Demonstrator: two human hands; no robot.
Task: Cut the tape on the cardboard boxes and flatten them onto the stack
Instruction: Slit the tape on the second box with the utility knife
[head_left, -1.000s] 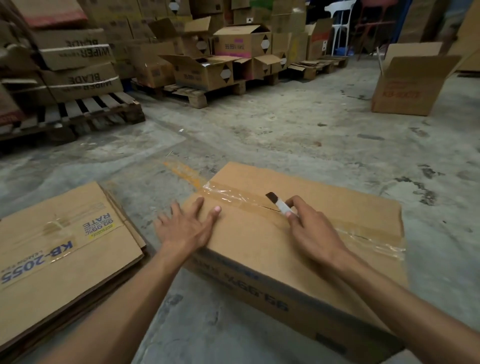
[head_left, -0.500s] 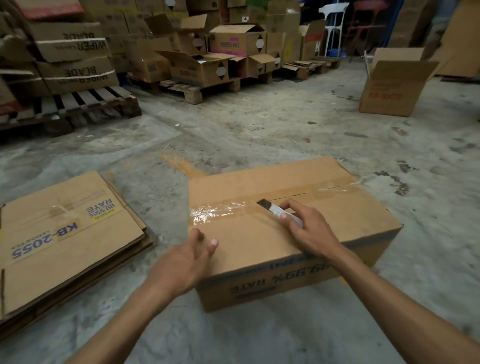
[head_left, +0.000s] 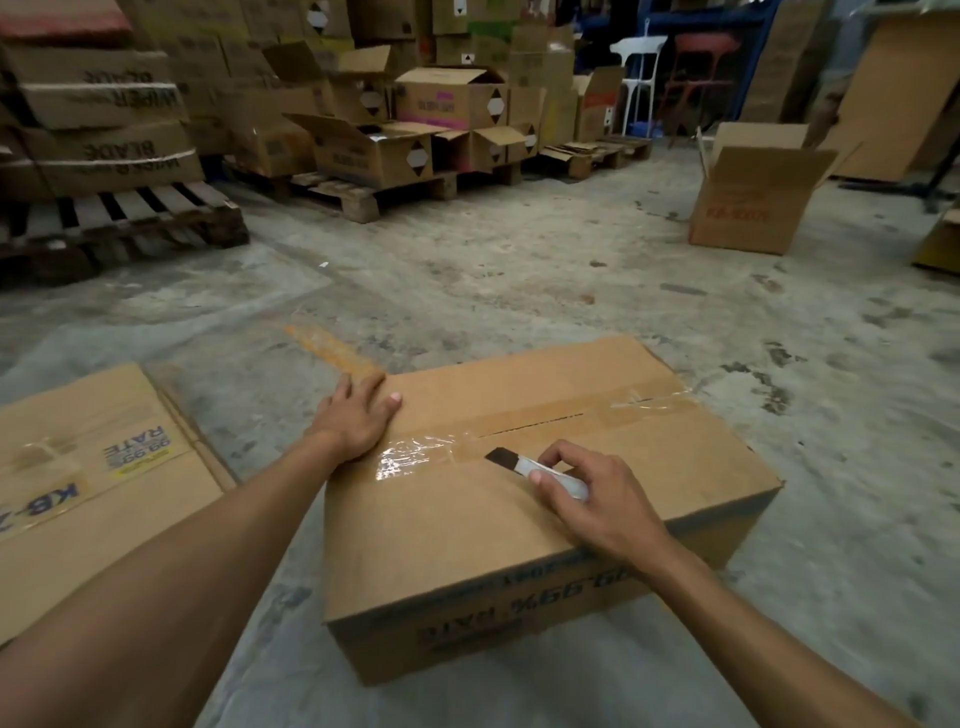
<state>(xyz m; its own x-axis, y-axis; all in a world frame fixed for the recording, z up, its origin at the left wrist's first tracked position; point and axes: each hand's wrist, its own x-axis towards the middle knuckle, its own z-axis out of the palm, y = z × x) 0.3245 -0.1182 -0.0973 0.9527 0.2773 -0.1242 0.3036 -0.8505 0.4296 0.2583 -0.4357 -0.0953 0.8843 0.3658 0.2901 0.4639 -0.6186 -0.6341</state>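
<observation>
Slicing leftward: right hand (head_left: 597, 499) grips cutter (head_left: 540, 470), left hand (head_left: 358, 421) now flat, fingers spread, on box (head_left: 467, 545); tape (head_left: 415, 457) half cut.

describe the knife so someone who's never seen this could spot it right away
Start at the big closed cardboard box on the concrete floor in front of the person. Along its top runs a strip of clear tape, and the right hand rests there. The knife is the small white-handled cutter pinched in that hand, its dark blade on the tape seam.
</observation>
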